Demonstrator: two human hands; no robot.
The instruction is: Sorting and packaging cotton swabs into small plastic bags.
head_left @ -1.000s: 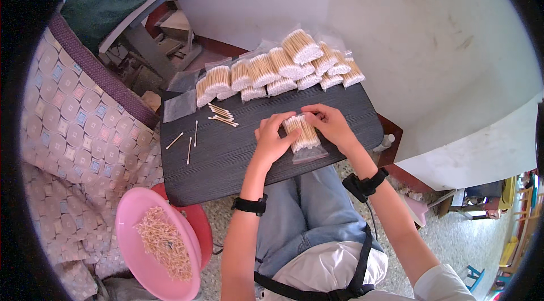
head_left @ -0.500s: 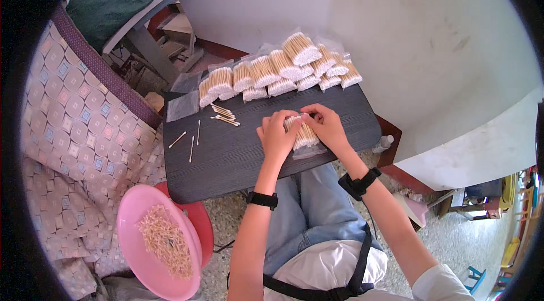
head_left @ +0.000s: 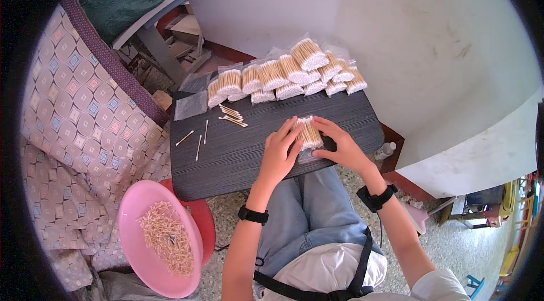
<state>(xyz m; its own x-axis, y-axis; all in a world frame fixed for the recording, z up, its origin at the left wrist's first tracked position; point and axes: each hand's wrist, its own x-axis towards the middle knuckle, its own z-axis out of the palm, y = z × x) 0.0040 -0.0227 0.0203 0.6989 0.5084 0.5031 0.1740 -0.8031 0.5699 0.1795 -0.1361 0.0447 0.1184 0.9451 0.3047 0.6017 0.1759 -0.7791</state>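
A clear plastic bag of cotton swabs (head_left: 309, 134) lies at the near right part of the dark tabletop, its swabs side by side with white tips towards me. My left hand (head_left: 277, 154) is bent along the bag's left side, fingers against it. On the other side, my right hand (head_left: 344, 148) curves round the bag, fingertips at its upper right and thumb by its lower right corner. Both hands hold it between them. Behind stands a stacked row of filled swab bags (head_left: 289, 74). Several loose swabs (head_left: 232, 115) lie to the left.
Flat empty plastic bags (head_left: 191, 106) rest at the table's (head_left: 226, 159) far left corner. A pink basin (head_left: 130, 233) heaped with loose swabs stands at lower left, on something red. Patterned cloth (head_left: 85, 97) hangs at left. A pale wall (head_left: 430, 63) rises behind and to the right.
My fingers have moved from the bag's far end to its sides. My right hand has shifted right and opened wider round it, its thumb now lower. The view has shifted slightly.
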